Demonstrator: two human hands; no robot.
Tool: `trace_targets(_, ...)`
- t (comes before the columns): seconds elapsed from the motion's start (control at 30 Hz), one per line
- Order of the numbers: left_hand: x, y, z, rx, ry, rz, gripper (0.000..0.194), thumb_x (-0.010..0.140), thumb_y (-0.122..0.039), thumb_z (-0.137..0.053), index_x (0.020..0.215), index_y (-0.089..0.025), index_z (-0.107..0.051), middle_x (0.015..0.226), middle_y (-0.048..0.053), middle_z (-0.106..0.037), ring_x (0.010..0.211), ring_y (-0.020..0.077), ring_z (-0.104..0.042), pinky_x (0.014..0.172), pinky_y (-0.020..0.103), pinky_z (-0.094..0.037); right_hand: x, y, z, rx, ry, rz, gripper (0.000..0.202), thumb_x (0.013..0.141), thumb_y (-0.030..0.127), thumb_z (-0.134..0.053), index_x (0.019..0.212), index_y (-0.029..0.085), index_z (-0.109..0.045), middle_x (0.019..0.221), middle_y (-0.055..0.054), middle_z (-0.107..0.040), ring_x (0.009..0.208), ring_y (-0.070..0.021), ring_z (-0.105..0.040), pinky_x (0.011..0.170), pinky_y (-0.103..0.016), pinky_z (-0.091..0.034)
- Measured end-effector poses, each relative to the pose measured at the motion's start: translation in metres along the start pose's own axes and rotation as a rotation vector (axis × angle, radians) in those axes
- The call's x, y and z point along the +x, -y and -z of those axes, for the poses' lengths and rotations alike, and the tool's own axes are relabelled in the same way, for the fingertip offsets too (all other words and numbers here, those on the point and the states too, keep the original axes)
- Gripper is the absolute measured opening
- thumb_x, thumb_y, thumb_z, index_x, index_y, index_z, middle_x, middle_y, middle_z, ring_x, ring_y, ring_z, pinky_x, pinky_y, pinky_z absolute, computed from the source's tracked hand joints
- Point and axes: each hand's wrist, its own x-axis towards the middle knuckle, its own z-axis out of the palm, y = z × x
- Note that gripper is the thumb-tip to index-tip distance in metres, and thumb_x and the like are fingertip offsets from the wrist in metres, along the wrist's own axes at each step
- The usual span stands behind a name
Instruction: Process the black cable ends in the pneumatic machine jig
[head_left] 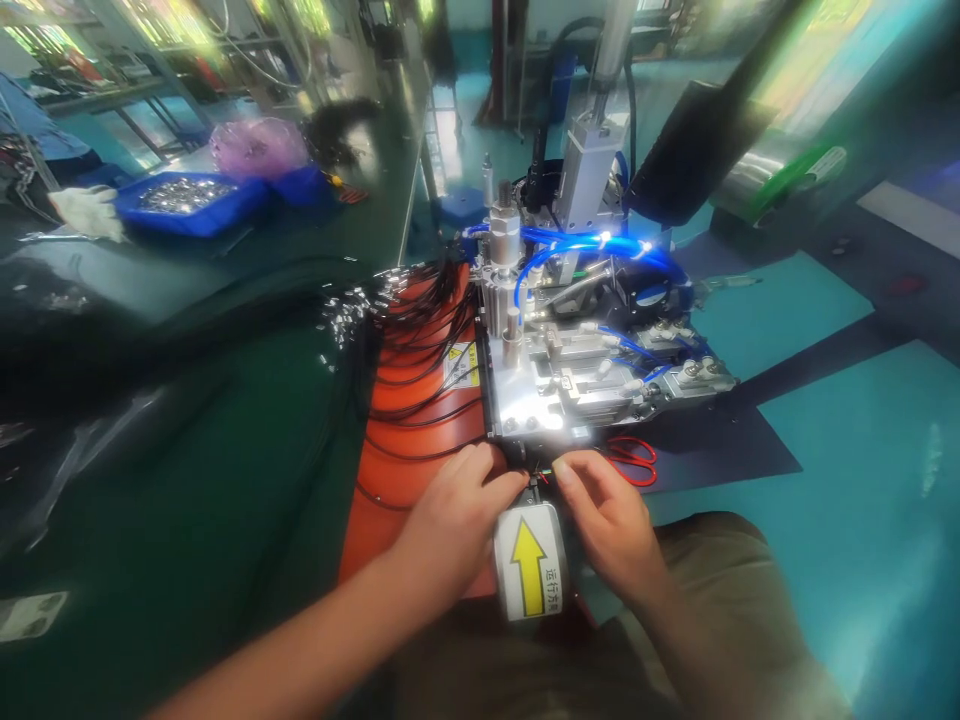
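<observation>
My left hand [469, 500] is closed in a pinch at the front edge of the metal machine [536, 385]. What its fingertips grip is too small to make out. Facing it, my right hand [611, 515] pinches thumb and forefinger at a short tangle of thin red and green wires [543, 473] between the hands. Just below both hands is a white plate with a yellow arrow [528, 565]. Black cables [420, 410] run across the orange surface [420, 470] to the left. Blue air tubes [592, 243] arch over the machine.
Red loops like scissor handles [636, 462] lie right of my right hand. Small shiny metal pieces [349, 315] are scattered by the cable ends. A blue tray [187, 222] of metal parts stands at the back left, beside a white glove [90, 212]. A dark green tabletop [247, 430] spreads leftward.
</observation>
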Motion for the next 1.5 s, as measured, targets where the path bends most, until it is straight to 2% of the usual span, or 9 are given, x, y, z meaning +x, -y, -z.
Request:
trace_targets(0.13, 0.001, -0.001, 0.001, 0.008, -0.005, 0.002, 0.026, 0.090, -0.010, -0.049, 0.104, -0.019, -0.070, 0.091, 0.007, -0.055, 0.082, 0.0197, -0.051, 0.071, 0.031, -0.047, -0.007, 0.002, 0.003, -0.063, 0.008, 0.196, 0.016, 0.097, 0.034, -0.056, 0.093, 0.021, -0.064, 0.089, -0.005, -0.065, 0.081, -0.0208, -0.061, 0.072, -0.029, -0.047)
trace_targets(0.23, 0.001, -0.002, 0.001, 0.008, -0.012, 0.000, 0.026, 0.089, -0.010, -0.049, 0.103, -0.018, -0.069, 0.091, 0.008, -0.055, 0.082, 0.0202, -0.051, 0.070, 0.031, -0.047, -0.007, 0.002, 0.002, -0.108, 0.004, 0.267, 0.015, 0.097, 0.028, -0.055, 0.090, 0.021, -0.065, 0.087, -0.004, -0.064, 0.079, -0.0199, -0.060, 0.072, -0.029, -0.046)
trace_targets(0.3, 0.000, -0.001, 0.000, 0.007, -0.007, 0.002, 0.026, 0.090, -0.010, -0.049, 0.104, -0.018, -0.069, 0.092, 0.008, -0.055, 0.082, 0.0205, -0.051, 0.070, 0.032, -0.047, -0.005, 0.002, 0.001, -0.112, 0.006, 0.263, 0.016, 0.098, 0.028, -0.053, 0.089, 0.021, -0.064, 0.085, -0.004, -0.064, 0.078, -0.0196, -0.060, 0.071, -0.029, -0.046)
trace_targets(0.5, -0.002, 0.000, 0.000, 0.011, 0.025, 0.023, 0.028, 0.089, -0.010, -0.051, 0.107, -0.020, -0.069, 0.094, 0.008, -0.055, 0.084, 0.0203, -0.052, 0.072, 0.032, -0.047, -0.005, 0.002, 0.000, -0.079, 0.004, 0.122, 0.020, 0.099, 0.035, -0.049, 0.090, 0.021, -0.061, 0.083, -0.002, -0.064, 0.075, -0.0190, -0.060, 0.066, -0.028, -0.047)
trace_targets(0.7, -0.001, -0.001, -0.001, 0.019, 0.017, 0.015, 0.028, 0.089, -0.010, -0.051, 0.107, -0.020, -0.070, 0.093, 0.008, -0.055, 0.083, 0.0206, -0.052, 0.072, 0.032, -0.047, -0.004, -0.003, -0.005, -0.118, -0.016, 0.137, 0.020, 0.099, 0.036, -0.048, 0.090, 0.022, -0.059, 0.084, -0.002, -0.065, 0.076, -0.0196, -0.060, 0.069, -0.029, -0.046)
trace_targets(0.87, -0.002, 0.000, -0.002, 0.013, 0.035, 0.025, 0.028, 0.090, -0.011, -0.051, 0.110, -0.021, -0.069, 0.098, 0.008, -0.056, 0.087, 0.0210, -0.053, 0.074, 0.033, -0.048, 0.001, 0.004, 0.003, -0.116, -0.015, 0.087, 0.022, 0.100, 0.039, -0.049, 0.095, 0.022, -0.062, 0.086, -0.002, -0.065, 0.078, -0.0195, -0.061, 0.069, -0.028, -0.046)
trace_targets(1.07, -0.002, 0.002, -0.003, 0.007, 0.029, 0.017, 0.031, 0.089, -0.009, -0.049, 0.111, -0.020, -0.068, 0.099, 0.008, -0.056, 0.089, 0.0213, -0.053, 0.076, 0.034, -0.049, 0.014, 0.009, 0.008, -0.140, 0.076, 0.115, 0.028, 0.100, 0.038, -0.049, 0.086, 0.022, -0.066, 0.090, -0.003, -0.067, 0.087, -0.0214, -0.061, 0.076, -0.030, -0.045)
trace_targets(1.23, -0.003, 0.001, -0.003, -0.001, 0.025, 0.014, 0.030, 0.089, -0.008, -0.049, 0.110, -0.020, -0.068, 0.099, 0.008, -0.057, 0.088, 0.0210, -0.053, 0.077, 0.033, -0.049, 0.011, 0.013, 0.006, -0.112, 0.048, 0.208, 0.021, 0.100, 0.034, -0.050, 0.093, 0.022, -0.067, 0.090, -0.002, -0.065, 0.086, -0.0195, -0.061, 0.078, -0.028, -0.046)
trace_targets(1.5, -0.004, 0.001, -0.004, 0.013, 0.004, 0.019, 0.029, 0.089, -0.010, -0.051, 0.109, -0.020, -0.069, 0.097, 0.008, -0.057, 0.087, 0.0213, -0.054, 0.075, 0.033, -0.049, 0.008, 0.013, 0.003, -0.184, -0.022, 0.281, 0.015, 0.097, 0.027, -0.056, 0.090, 0.021, -0.067, 0.085, -0.001, -0.062, 0.077, -0.0168, -0.059, 0.069, -0.026, -0.044)
